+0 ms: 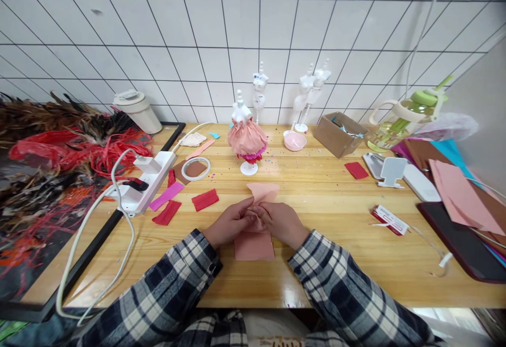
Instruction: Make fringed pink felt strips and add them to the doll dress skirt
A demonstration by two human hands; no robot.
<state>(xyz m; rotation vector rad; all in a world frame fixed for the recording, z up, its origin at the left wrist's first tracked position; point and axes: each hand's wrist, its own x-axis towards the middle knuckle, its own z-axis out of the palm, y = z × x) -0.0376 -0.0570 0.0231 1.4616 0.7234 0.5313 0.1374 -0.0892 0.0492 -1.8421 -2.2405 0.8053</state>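
Between my hands is a piece of pink crepe paper [264, 192], gathered in the middle, its upper end fanned out. My left hand [233, 222] pinches it from the left with thumb and fingers. From the other side my right hand [283, 223] grips the same paper, thumb toward the left hand. Under the hands a flat pink paper piece [254, 248] rests on the table. Straight ahead stands a small white mannequin [242, 111] wearing a ruffled pink paper skirt [247, 137] with magenta and red layers below.
Left lie a tape roll [183, 169], red paper pieces [205, 200] and a power strip [152, 183] with looping cables. Bare mannequins [260, 89], a pink bowl [295, 141] and a cardboard box [339, 135] stand at the back. Right are a green-lidded bottle [407, 120], a phone stand [392, 171] and stacked paper [460, 196].
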